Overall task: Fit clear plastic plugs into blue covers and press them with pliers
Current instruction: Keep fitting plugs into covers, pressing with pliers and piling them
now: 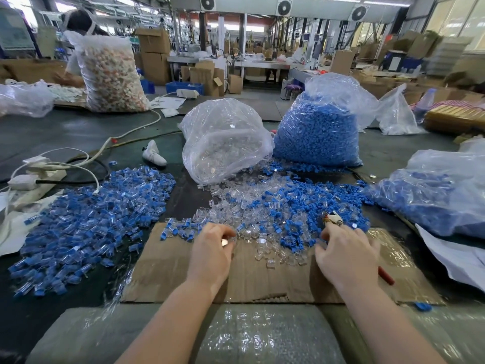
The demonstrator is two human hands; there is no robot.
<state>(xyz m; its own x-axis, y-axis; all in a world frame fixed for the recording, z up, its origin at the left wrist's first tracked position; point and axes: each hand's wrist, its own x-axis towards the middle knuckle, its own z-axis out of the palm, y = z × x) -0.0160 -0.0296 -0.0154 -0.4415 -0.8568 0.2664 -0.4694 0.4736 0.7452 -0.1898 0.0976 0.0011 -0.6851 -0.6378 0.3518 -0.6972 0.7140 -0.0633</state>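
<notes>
A mixed pile of clear plastic plugs (258, 241) and blue covers (282, 228) lies ahead of me on a cardboard sheet (262, 281). My left hand (212, 249) is at the pile's near edge and pinches a clear plug between thumb and fingertips. My right hand (343, 254) grips the pliers (333, 218). Their pale jaws stick out past my fingers and a red handle end shows behind my wrist. The right fingertips touch blue covers at the pile's edge.
A large heap of blue-and-clear joined pieces (91, 214) lies on the left. Behind the pile stand a bag of clear plugs (223, 143) and a bag of blue covers (317, 132). Another bag of blue parts (433, 190) sits on the right. A power strip with cables (39, 174) lies far left.
</notes>
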